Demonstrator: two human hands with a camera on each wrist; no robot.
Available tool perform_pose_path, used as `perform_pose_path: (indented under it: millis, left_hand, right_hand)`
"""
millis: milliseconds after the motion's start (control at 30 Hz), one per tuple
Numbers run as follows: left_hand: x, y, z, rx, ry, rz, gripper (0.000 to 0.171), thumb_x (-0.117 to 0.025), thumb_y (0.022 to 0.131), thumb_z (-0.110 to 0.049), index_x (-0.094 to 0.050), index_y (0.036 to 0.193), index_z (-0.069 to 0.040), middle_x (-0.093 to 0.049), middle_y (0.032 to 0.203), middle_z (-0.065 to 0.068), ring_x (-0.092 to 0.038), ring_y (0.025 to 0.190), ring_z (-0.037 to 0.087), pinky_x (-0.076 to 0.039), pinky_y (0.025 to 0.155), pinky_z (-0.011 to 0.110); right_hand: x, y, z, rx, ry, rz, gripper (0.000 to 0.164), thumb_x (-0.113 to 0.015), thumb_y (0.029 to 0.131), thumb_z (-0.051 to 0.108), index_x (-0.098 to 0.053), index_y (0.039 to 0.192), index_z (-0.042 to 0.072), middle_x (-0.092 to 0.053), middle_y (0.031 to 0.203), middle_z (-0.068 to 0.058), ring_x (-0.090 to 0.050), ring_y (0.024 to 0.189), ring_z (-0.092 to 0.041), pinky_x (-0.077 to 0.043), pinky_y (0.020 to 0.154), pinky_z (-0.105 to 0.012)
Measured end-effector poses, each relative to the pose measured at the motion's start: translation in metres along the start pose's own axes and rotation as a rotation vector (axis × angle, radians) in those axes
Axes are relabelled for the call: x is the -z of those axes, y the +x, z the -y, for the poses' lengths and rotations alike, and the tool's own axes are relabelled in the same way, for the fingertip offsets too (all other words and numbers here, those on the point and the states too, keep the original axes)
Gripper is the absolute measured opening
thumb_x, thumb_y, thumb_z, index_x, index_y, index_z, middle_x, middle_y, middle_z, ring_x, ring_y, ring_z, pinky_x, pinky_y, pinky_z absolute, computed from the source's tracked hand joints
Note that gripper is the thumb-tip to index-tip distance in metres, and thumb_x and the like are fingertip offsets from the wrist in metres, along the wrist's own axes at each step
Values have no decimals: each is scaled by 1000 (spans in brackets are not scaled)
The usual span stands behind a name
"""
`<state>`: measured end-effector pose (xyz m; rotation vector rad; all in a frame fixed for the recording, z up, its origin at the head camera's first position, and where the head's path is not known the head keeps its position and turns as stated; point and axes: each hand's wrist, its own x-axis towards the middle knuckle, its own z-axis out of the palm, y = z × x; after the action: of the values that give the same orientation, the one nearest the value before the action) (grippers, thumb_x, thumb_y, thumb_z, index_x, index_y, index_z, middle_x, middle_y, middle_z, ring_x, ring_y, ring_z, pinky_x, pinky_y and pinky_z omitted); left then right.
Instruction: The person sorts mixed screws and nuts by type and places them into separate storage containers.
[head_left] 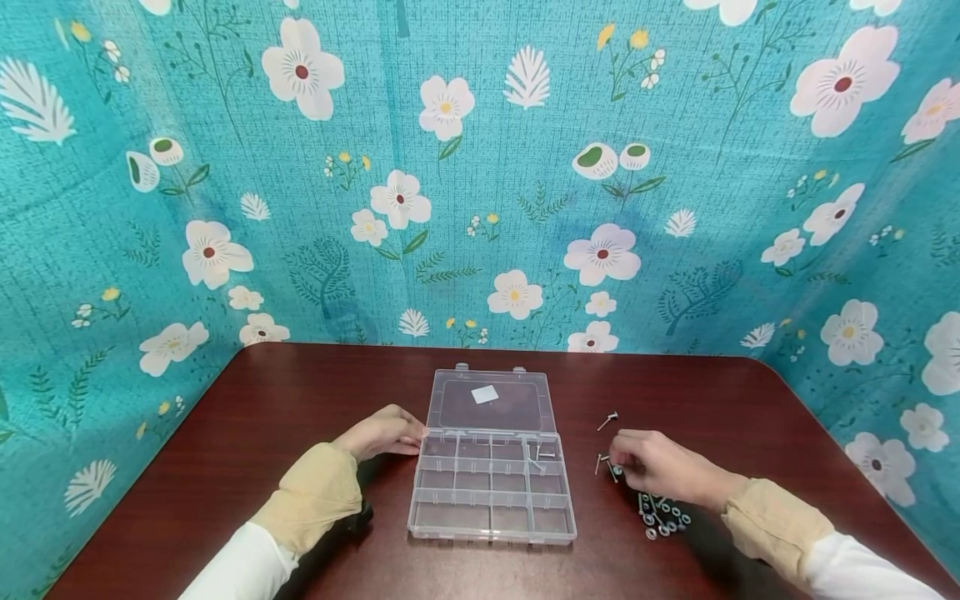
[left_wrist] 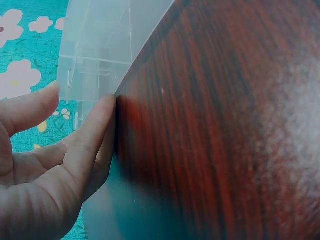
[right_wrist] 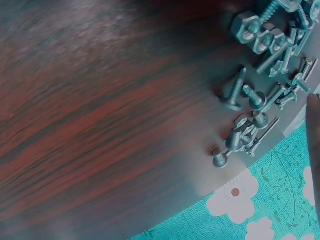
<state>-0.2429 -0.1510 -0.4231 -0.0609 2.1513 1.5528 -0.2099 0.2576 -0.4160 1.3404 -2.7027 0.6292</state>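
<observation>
I see a teal floral curtain [head_left: 480,208], wood-grain table [head_left: 300,383], clear compartment box [head_left: 453,514] mid-table, long axis and open lid [head_left: 517,408] pointing toward the curtain, left hand [head_left: 384,432] loosely spread against the box's left edge, right hand [head_left: 663,468] at bolts and nuts [head_left: 665,507], grip I cannot tell.

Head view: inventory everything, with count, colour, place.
Box: 1, clear, mid-table, lid open
Label: 1, white, on lid
Screws: at least 2, silver, in box, back right
Loose screw: 1, silver, right of lid
Nuts and screws: many, silver, right of box
Table: 1, red-brown, beneath box
Flowered cloth: at least 1, teal, around table
Unclear item: 1, black, left of box
Left hand: 1, bare, touching box's left edge
Right hand: 1, bare, by nuts and screws
Wrist covers: 2, beige, behind hands
Sleeves: 2, white, behind covers
</observation>
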Motion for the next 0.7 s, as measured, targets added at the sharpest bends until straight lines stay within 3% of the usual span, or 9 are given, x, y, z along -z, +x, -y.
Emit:
perform_pose_path:
  millis: [400,700]
  left_hand:
    - [0,1,0,9,-9,1,21,-54,87,2,-58,102,16,-61,88,12,-58,77,15,-54,77,35]
    - [0,1,-1,11,-9,-4,21,-53,88,2,-58,103,16,-62,90,13,-59,79,17,-54,78,36]
  right_hand:
    - [0,17,11,94,-43,-133,28,-63,69,-6,-55,84,16,-51,79,8,-47,69,-5,-45,55,-15]
    - [2,32,23,153,57,-278,35,-64,69,-11,-56,88,17,-55,84,7,-52,72,-2,-48,60,-11]
